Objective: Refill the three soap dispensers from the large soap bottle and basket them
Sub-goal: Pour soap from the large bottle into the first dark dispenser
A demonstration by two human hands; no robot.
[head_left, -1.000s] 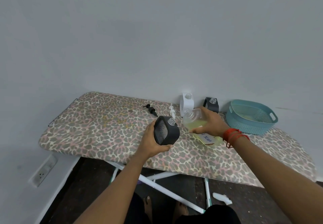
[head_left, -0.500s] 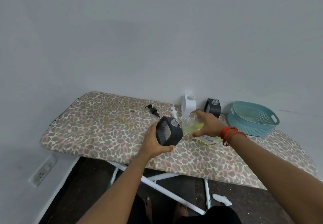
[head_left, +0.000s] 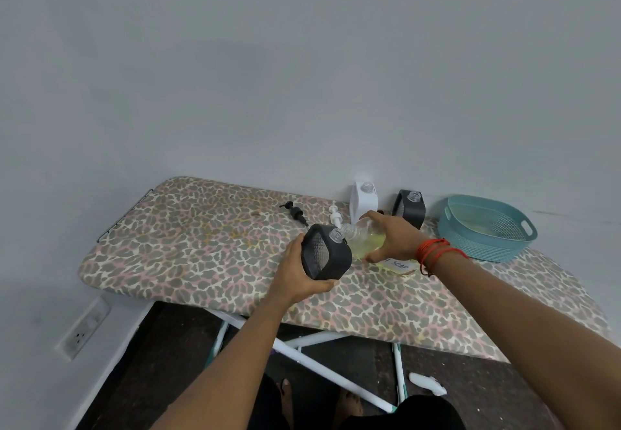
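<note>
Leopard-print board point(head_left: 201, 255) against grey wall point(head_left: 302, 77). L hand point(head_left: 295, 271) wraps black dispenser point(head_left: 324, 255), tilted, clear neck uncapped. R hand point(head_left: 393, 238) grips big soap bottle point(head_left: 364, 238), clear w/ yellow-green liquid, tipped, mouth just beside that neck. Behind R hand: white dispenser point(head_left: 361, 199), 2nd black dispenser point(head_left: 410, 208); teal basket point(head_left: 487, 228) further right.

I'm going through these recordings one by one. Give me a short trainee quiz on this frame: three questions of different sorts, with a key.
1. True or false: the left hand grips a black dispenser whose pump is off.
2. The large soap bottle, tilted in the right hand, has its mouth: A) beside the held dispenser's open neck; B) over the basket; C) pointing straight up.
3. How many dispensers stand near the wall?

Key
1. True.
2. A.
3. Two: a white dispenser and a second black dispenser.
</note>
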